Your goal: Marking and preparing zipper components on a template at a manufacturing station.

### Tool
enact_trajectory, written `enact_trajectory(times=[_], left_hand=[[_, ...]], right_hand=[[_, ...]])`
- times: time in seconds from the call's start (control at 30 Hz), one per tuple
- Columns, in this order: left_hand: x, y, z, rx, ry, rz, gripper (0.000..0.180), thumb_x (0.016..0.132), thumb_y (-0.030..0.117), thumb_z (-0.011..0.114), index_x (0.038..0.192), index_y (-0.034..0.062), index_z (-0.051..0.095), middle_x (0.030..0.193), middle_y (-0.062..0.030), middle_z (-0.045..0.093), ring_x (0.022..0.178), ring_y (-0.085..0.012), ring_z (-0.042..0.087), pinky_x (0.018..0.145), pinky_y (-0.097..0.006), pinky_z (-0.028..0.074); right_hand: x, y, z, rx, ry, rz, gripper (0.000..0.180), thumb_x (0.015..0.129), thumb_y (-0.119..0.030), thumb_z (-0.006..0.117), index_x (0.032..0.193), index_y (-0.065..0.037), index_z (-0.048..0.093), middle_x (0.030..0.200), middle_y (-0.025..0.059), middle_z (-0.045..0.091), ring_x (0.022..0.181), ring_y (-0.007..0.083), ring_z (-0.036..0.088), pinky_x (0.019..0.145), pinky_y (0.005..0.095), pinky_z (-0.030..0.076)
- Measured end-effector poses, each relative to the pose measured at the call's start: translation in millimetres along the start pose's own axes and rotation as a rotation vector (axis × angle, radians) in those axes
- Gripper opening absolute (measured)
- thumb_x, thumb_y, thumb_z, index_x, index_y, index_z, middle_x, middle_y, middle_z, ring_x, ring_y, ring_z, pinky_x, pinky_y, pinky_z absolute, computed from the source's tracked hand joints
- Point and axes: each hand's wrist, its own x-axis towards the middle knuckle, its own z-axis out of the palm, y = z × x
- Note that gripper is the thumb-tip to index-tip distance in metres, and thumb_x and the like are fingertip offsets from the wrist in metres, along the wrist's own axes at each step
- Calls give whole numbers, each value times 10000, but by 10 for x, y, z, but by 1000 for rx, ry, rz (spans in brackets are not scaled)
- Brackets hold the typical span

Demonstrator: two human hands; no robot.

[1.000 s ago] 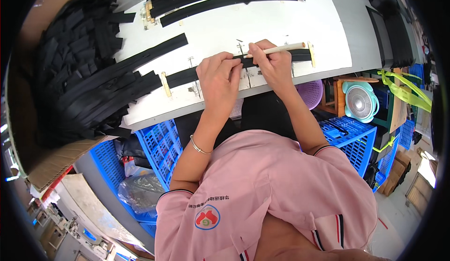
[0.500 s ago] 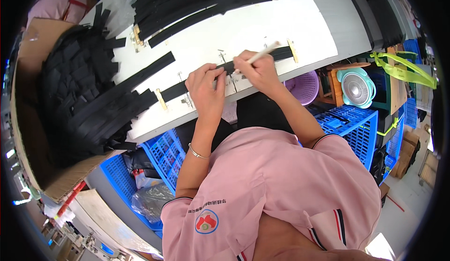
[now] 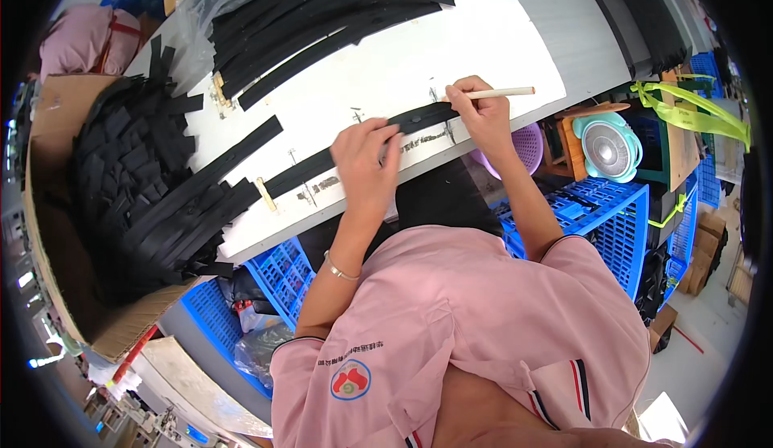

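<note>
A black fabric strip [image 3: 419, 119] lies lengthwise along the white board [image 3: 515, 53], beside dark marks drawn on the board. My right hand [image 3: 485, 122] pinches a white pencil [image 3: 507, 92] over the strip's right part; the pencil's far end points right, and its writing tip is hidden by the fingers. Slightly smeared by motion, my left hand [image 3: 362, 162] is over the middle of the strip, its fingers bent and the thumb apart from them. I cannot tell whether it touches the strip. A small tan block [image 3: 266, 194] sits by the strip's left end.
A cardboard box [image 3: 60, 231] heaped with black strips [image 3: 133, 174] stands at the left. More long black strips [image 3: 322, 29] lie across the far board. Blue crates [image 3: 600, 214], a purple basket [image 3: 522, 148] and a teal fan [image 3: 609, 146] are below the table edge.
My right hand has moved right along the strip with the pencil, which now lies flatter. My left hand has shifted slightly right and lower. The whole view has shifted a little.
</note>
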Motion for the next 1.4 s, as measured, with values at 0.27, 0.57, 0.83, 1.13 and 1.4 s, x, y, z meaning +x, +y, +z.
enact_trajectory(times=[0.27, 0.57, 0.83, 1.13, 1.4], left_hand=[[172, 204, 492, -100, -41, 122, 112, 809, 63, 780, 915, 55, 749, 987, -32, 686, 962, -246, 606, 919, -404, 429], [149, 205, 517, -117, -10, 124, 113, 789, 53, 799, 890, 47, 749, 975, -28, 682, 949, -244, 603, 906, -400, 426], [165, 191, 528, -117, 9, 131, 94, 795, 64, 798, 871, 51, 745, 962, -26, 681, 933, -239, 602, 894, -398, 426], [132, 45, 255, -205, -53, 28, 166, 817, 55, 768, 983, 70, 774, 1045, -80, 726, 1038, -284, 648, 999, -444, 451], [195, -1126, -961, 607, 109, -71, 523, 793, -66, 534, 1252, 114, 707, 1323, -106, 655, 1383, -314, 504, 1244, -554, 194]], right_hand=[[21, 62, 23, -8, -19, -96, 166, 982, -159, 709, 906, -11, 703, 686, -7, 570, 625, 61, 465, 553, 257, 368], [-5, -10, 25, -113, -31, -146, 160, 977, -152, 702, 915, -5, 705, 687, 32, 579, 617, 78, 481, 554, 275, 377], [-24, 103, -31, -32, -77, -173, 263, 997, -170, 663, 802, 4, 651, 598, 9, 492, 571, 84, 426, 517, 306, 343], [-46, 140, -70, 23, -48, -78, 228, 997, -161, 657, 849, 4, 709, 663, 3, 609, 613, 70, 509, 546, 259, 389], [-102, -6, -29, 96, -84, -33, 180, 986, -125, 673, 1103, -26, 770, 884, 14, 715, 671, 48, 533, 622, 216, 438]])
